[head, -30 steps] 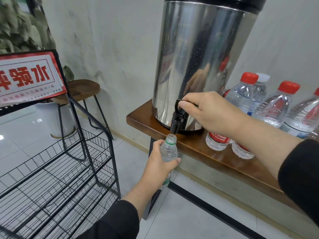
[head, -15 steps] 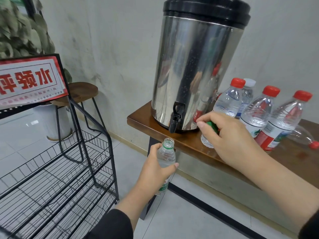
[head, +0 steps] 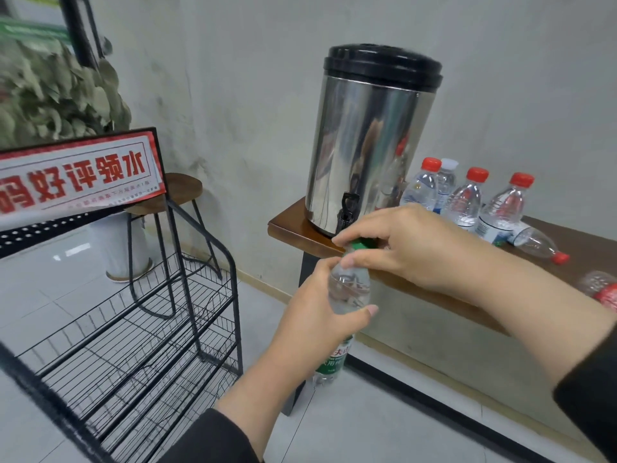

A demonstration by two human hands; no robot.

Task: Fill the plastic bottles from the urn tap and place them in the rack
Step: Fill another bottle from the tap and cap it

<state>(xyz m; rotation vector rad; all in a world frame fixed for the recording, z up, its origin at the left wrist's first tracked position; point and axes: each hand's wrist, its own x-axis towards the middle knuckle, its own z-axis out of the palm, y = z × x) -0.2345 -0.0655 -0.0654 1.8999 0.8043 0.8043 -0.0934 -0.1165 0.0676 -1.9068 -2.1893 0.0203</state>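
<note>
My left hand (head: 317, 315) grips a clear plastic bottle (head: 349, 292) with a green label, upright, in front of the wooden shelf. My right hand (head: 410, 248) pinches a green cap (head: 362, 243) on the bottle's neck. The steel urn (head: 367, 145) with a black lid stands on the shelf's left end; its black tap (head: 347, 212) is just behind my hands. The black wire rack (head: 140, 329) stands to the left with bare shelves.
Several red-capped bottles (head: 467, 198) stand right of the urn on the wooden shelf (head: 300, 232); two more lie on their sides (head: 534, 242). A red-and-white sign (head: 76, 175) tops the rack. A stool (head: 180, 192) and a potted plant (head: 50, 98) stand behind it.
My right hand left the tap, picked up a green cap from the shelf and brought it onto the bottle's neck. My left hand drew the bottle back from under the tap.
</note>
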